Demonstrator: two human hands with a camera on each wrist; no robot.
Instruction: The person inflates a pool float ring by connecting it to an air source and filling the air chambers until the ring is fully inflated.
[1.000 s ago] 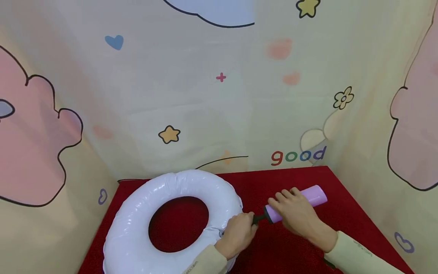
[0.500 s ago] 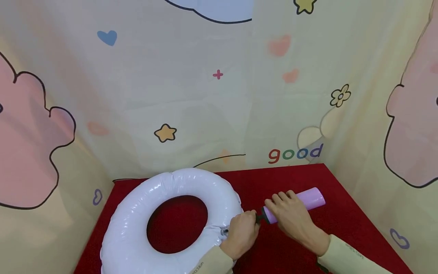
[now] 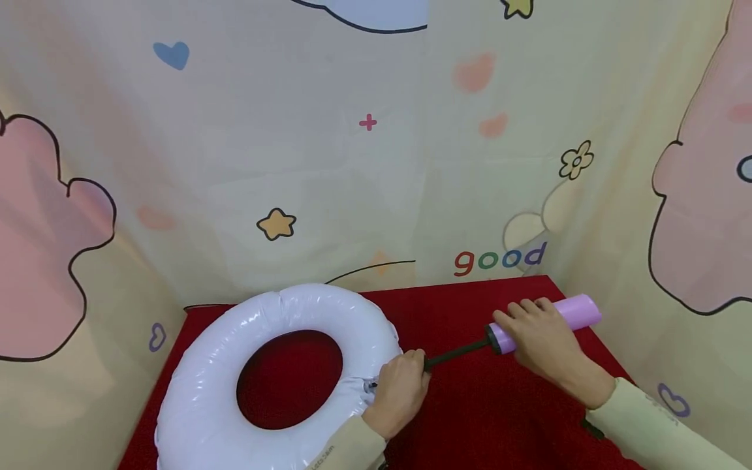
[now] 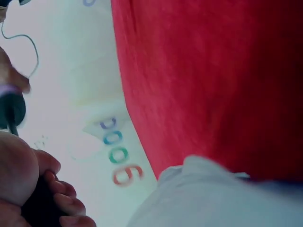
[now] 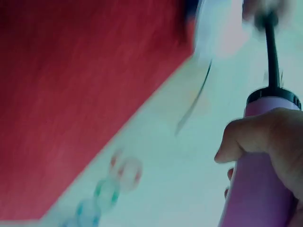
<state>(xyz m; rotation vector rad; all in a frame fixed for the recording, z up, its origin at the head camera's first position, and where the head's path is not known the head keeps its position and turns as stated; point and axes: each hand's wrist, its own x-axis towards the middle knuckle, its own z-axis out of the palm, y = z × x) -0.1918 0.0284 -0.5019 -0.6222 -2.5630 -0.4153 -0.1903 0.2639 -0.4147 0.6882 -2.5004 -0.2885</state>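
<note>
A white inflatable swim ring (image 3: 200,385) lies at the left of the red table, plump and shiny. My right hand (image 3: 543,339) grips the purple barrel of a hand pump (image 3: 578,311), its black rod (image 3: 458,353) drawn well out. At the rod's other end my left hand (image 3: 399,391) holds the black handle (image 4: 40,208), fingers curled round it in the left wrist view. Just left of that hand, a small clear valve (image 3: 369,386) shows at the ring's edge. The right wrist view shows the thumb and fingers wrapped around the pump barrel (image 5: 260,189).
The red table cover (image 3: 470,418) spreads under the ring and both hands. Behind and at both sides hangs a printed cloth (image 3: 329,163) with stars, hearts and the word "good".
My right hand has moved right and up with the pump barrel, so more of the black rod shows. The left hand stays close to the ring's valve. The head view has shifted slightly.
</note>
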